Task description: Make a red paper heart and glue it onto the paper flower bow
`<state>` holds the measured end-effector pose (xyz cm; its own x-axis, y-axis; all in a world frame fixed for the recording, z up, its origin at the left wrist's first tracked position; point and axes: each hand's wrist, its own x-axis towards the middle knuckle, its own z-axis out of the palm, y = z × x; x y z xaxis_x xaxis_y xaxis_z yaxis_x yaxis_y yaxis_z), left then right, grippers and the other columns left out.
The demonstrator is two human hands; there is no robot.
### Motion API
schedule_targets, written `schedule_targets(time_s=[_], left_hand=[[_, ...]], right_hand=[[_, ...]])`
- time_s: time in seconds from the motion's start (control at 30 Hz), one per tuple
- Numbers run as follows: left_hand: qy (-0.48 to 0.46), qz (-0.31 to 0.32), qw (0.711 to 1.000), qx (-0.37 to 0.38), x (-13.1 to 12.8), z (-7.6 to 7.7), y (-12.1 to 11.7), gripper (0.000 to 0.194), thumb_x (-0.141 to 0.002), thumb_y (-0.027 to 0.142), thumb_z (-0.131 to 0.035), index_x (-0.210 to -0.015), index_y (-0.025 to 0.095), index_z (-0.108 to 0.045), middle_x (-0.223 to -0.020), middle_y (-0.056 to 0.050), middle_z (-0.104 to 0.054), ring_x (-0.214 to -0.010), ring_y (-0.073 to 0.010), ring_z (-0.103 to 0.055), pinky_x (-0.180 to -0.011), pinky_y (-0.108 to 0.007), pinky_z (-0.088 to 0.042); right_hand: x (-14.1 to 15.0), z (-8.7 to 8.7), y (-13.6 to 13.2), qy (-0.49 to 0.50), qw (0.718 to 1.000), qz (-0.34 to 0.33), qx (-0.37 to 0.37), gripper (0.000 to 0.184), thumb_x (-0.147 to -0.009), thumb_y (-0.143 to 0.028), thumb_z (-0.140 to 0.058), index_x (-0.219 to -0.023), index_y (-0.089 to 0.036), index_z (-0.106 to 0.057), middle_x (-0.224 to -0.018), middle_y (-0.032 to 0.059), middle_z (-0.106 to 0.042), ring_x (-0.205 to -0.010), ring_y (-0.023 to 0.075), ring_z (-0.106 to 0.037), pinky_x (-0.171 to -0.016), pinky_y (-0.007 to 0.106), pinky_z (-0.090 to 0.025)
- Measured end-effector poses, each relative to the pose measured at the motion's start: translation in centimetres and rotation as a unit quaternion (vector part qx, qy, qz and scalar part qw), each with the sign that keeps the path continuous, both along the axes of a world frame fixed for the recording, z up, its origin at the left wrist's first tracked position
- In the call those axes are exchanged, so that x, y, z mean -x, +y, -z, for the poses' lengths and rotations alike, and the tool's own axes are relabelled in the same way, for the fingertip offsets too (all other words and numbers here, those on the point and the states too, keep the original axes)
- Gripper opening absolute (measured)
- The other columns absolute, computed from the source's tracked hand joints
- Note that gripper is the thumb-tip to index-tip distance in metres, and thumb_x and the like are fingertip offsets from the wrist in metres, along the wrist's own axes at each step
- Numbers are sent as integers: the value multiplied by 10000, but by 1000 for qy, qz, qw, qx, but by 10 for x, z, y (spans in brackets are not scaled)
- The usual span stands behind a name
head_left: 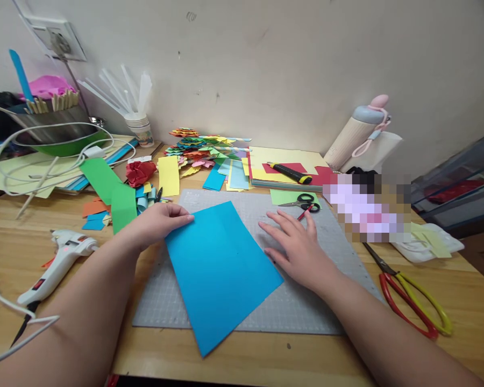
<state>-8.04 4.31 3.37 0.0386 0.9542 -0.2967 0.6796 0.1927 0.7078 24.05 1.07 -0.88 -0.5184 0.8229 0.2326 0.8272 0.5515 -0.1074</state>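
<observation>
A sheet of blue paper (226,279) lies at a slant over the grey cutting mat (306,317), its lowest corner reaching past the mat's front edge. My left hand (163,223) pinches the sheet's upper left corner between thumb and fingers. Just beyond the sheet's right edge, my right hand (296,242) hovers with its fingers spread and nothing in them. Small black-handled scissors (302,201) rest behind that hand, partly over a light green paper piece (280,196). A red pen-like stick (302,215) shows beside its fingertips.
On the left lie a white glue gun (60,263) with its cord and green paper strips (108,188). Large red-and-yellow-handled scissors (411,301) lie at right. A box cutter (290,173) tops a paper stack (258,185). Behind stand a cup of straws (141,129) and a bottle (355,134).
</observation>
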Motion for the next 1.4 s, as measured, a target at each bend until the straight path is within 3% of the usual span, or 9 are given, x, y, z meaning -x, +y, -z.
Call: schedule_targets(time_s=[0.23,0.37,0.5,0.67,0.87,0.97,1.1,1.23,1.4], left_hand=[[-15,-166,982,-89,-15,10,-15,456,-737,548,-550,-1017,194,-617,-667,19,-567,-587,-163,-518,-514,-243,-360],[33,-55,998,-20,-33,10,-35,710,-739,544,-559,-1356,211,-447,-692,8,-595,-659,-215,-584,-596,-291,-420],[25,9,999,-19,-42,12,-42,778,-766,539,-539,-1447,228,-327,-801,-24,-616,-726,-222,-588,-635,-313,-436],[-21,-15,998,-59,-39,19,-34,784,-735,512,-585,-1424,208,-370,-1007,-67,-597,-852,-220,-585,-750,-345,-463],[-91,-60,993,-35,-35,19,-29,710,-732,538,-596,-1354,223,-459,-873,-27,-576,-699,-171,-552,-563,-261,-397],[-127,-36,991,-26,-32,21,-25,668,-750,505,-590,-1341,218,-473,-706,22,-529,-603,-144,-508,-530,-243,-351],[-60,8,995,-75,-29,25,-20,454,-730,456,-610,-1123,233,-655,-680,29,-535,-611,-143,-501,-544,-246,-357],[-39,-43,995,-76,-32,21,-22,323,-720,439,-597,-929,212,-692,-616,27,-569,-530,-144,-516,-513,-261,-376],[-63,-27,998,3,-37,16,-28,291,-704,424,-592,-884,202,-648,-479,67,-517,-375,-123,-472,-439,-252,-347]], right_hand=[[2,-3,-4,140,988,66,-8,389,-951,-391,-390,-1304,-263,-492,-1432,102,-444,-1332,271,-389,-1113,593,-138],[3,2,-4,63,994,45,74,517,-950,-476,-368,-1430,-284,-354,-1536,79,-291,-1403,301,-263,-1093,661,-105],[2,11,-3,7,991,38,128,601,-939,-555,-340,-1471,-282,-289,-1557,69,-221,-1422,325,-201,-1083,691,-95],[-1,15,1,6,986,-6,164,583,-950,-558,-305,-1470,-298,-283,-1547,51,-239,-1422,309,-204,-1088,692,-101],[0,6,4,-2,980,-46,193,531,-977,-489,-293,-1479,-329,-232,-1545,25,-234,-1427,294,-181,-1094,688,-59],[-1,4,4,-3,978,-67,199,511,-986,-459,-285,-1480,-348,-215,-1544,17,-237,-1427,292,-183,-1094,688,-66],[-2,5,4,3,988,-40,150,484,-988,-448,-281,-1459,-340,-292,-1537,16,-266,-1420,304,-210,-1078,712,-48],[-1,2,1,30,997,19,71,458,-990,-405,-286,-1415,-275,-400,-1536,51,-280,-1423,299,-209,-1083,698,-59],[4,-3,-5,32,994,-68,80,415,-982,-367,-350,-1382,-306,-440,-1511,39,-342,-1409,288,-258,-1090,690,-45]])
